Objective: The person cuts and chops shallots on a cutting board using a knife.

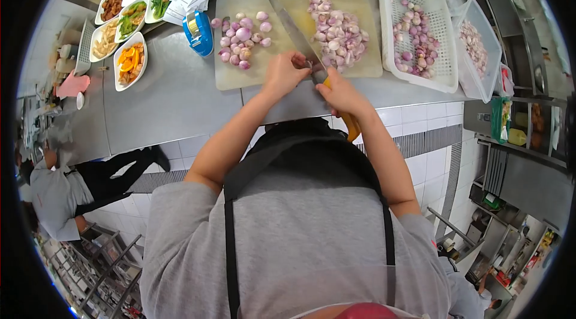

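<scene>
At centre frame a shallot [307,65] is pinched in the left hand [283,73] at the cutting board [240,73] edge, being peeled with a knife [294,31] gripped by the right hand [341,94]; a careful paring stroke seems needed next.

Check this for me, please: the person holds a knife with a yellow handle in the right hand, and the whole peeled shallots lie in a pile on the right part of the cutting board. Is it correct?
Not quite. In the head view the whole peeled shallots lie on the left part of the cutting board; the pile on the right part is peelings and cut pieces. The right hand does hold the yellow-handled knife.
</scene>
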`<action>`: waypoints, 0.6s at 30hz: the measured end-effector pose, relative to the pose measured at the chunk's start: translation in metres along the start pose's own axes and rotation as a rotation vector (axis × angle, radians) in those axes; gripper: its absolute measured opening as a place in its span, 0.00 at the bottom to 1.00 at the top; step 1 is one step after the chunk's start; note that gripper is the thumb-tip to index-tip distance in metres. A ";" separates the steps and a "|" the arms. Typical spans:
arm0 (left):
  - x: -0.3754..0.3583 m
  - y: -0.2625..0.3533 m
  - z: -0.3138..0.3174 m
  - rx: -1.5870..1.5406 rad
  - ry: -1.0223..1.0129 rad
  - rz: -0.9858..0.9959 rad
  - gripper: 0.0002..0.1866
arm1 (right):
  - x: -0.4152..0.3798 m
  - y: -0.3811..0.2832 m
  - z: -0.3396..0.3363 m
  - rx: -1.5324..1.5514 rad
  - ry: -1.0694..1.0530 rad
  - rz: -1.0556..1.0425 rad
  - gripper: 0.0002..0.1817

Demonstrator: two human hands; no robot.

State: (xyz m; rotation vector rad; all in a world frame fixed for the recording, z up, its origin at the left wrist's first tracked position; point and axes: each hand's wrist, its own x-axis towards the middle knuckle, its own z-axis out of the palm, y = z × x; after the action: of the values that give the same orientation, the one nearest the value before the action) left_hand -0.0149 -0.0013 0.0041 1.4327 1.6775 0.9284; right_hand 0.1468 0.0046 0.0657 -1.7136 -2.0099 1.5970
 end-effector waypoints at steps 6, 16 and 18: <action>0.029 0.000 -0.005 0.191 0.128 0.226 0.13 | -0.017 0.004 -0.035 0.172 0.045 -0.020 0.16; 0.000 0.023 0.000 0.327 -0.216 0.625 0.12 | -0.038 0.012 -0.058 0.033 0.195 -0.090 0.14; 0.020 0.001 0.014 0.277 -0.134 0.606 0.11 | -0.035 0.026 -0.057 0.014 0.219 -0.132 0.14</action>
State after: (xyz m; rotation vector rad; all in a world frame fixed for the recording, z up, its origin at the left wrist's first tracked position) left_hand -0.0043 0.0195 -0.0036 2.2103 1.3242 0.9026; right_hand 0.2130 0.0113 0.0932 -1.6321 -1.9560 1.3169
